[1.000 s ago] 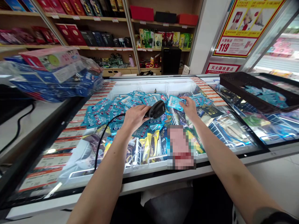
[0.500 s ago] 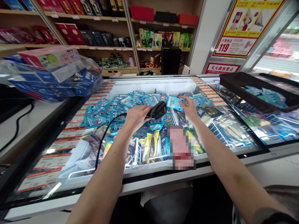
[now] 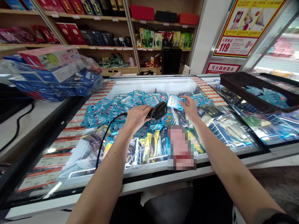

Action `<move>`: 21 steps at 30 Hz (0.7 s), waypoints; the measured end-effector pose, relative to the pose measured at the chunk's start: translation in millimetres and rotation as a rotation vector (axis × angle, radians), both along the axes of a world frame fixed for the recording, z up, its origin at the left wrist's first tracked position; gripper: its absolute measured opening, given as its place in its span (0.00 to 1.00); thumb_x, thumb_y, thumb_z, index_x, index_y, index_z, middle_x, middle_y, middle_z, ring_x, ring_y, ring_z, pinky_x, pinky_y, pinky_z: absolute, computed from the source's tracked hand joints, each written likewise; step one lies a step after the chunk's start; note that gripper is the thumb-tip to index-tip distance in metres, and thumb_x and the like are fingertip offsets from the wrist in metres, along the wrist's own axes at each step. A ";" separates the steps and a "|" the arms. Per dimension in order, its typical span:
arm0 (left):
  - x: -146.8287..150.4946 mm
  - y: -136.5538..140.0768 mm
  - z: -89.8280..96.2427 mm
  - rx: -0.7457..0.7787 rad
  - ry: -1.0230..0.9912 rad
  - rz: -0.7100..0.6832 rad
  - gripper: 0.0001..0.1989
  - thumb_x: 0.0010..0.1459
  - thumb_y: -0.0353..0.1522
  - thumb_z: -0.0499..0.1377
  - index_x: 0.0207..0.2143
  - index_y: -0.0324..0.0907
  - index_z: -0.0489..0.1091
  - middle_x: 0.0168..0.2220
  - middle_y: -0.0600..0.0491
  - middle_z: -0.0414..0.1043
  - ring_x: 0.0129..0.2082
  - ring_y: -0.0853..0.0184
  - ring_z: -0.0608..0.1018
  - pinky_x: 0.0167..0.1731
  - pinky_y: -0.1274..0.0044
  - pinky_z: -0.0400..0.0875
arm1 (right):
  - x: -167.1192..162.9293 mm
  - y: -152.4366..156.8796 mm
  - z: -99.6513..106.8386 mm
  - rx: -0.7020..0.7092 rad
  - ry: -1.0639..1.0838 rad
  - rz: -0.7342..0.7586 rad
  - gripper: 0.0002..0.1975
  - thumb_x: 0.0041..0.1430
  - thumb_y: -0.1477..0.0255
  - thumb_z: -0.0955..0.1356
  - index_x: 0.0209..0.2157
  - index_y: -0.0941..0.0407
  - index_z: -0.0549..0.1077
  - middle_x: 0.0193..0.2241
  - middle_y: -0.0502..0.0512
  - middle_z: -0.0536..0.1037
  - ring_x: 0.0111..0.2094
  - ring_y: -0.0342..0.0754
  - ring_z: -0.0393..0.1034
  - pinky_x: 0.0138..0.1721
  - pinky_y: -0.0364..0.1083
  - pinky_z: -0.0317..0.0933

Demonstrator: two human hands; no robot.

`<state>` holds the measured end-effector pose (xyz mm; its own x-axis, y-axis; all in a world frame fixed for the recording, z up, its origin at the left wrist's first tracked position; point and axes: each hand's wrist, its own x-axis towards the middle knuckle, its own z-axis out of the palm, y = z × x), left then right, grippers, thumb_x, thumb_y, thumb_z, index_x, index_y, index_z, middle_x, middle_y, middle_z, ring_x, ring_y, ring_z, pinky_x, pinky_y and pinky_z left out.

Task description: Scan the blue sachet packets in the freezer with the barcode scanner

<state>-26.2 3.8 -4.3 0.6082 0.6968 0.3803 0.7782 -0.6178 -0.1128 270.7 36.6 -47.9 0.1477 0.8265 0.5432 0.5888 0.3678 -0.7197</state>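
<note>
My left hand (image 3: 137, 117) is closed round the handle of a black barcode scanner (image 3: 159, 110), its head pointing right. A black cable runs from the scanner down past my left forearm. Between the thumb and fingers of my right hand (image 3: 189, 107) is a light-blue packet (image 3: 174, 102), just right of the scanner head. Many similar blue packets (image 3: 105, 112) lie spread over the glass top of the chest freezer (image 3: 163, 177), left of and behind my hands. What is printed on the held packet is too small to read.
A dark brown basket (image 3: 247, 99) with blue packets stands at the right. Plastic-wrapped boxes (image 3: 56, 74) sit at the left. Wrapped ice creams (image 3: 150, 144) show through the glass, beside a pixelated pink patch (image 3: 179, 143). Shelves (image 3: 93, 48) with goods line the back.
The packet in my right hand has tilted slightly and its surface now catches more light. My left hand and the scanner stay almost where they were.
</note>
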 end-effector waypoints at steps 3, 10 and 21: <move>0.1 -0.4 -0.2 0.005 0.010 0.001 0.20 0.55 0.35 0.60 0.51 0.45 0.66 0.43 0.49 0.74 0.45 0.58 0.75 0.38 0.72 0.66 | 0.1 -0.3 -0.1 0.011 0.016 0.006 0.16 0.56 0.62 0.67 0.44 0.55 0.73 0.24 0.48 0.63 0.27 0.45 0.59 0.30 0.44 0.57; 1.1 -0.9 -1.5 0.020 0.025 0.001 0.21 0.56 0.36 0.60 0.52 0.46 0.65 0.43 0.49 0.74 0.45 0.57 0.75 0.37 0.71 0.66 | 2.1 4.8 -5.2 0.011 0.042 0.001 0.17 0.56 0.61 0.67 0.44 0.55 0.73 0.25 0.48 0.63 0.27 0.44 0.59 0.28 0.44 0.58; 3.8 -4.2 3.2 -0.001 0.039 0.002 0.19 0.57 0.37 0.58 0.51 0.44 0.66 0.43 0.48 0.74 0.45 0.58 0.75 0.37 0.71 0.66 | 0.6 2.6 -4.9 0.023 0.014 -0.061 0.16 0.56 0.62 0.66 0.43 0.55 0.73 0.27 0.49 0.68 0.28 0.44 0.60 0.31 0.44 0.59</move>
<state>-22.4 -0.4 -1.0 0.6215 0.6980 0.3558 0.7742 -0.6166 -0.1427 271.3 39.2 -52.8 0.2052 0.8031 0.5594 0.6004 0.3481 -0.7200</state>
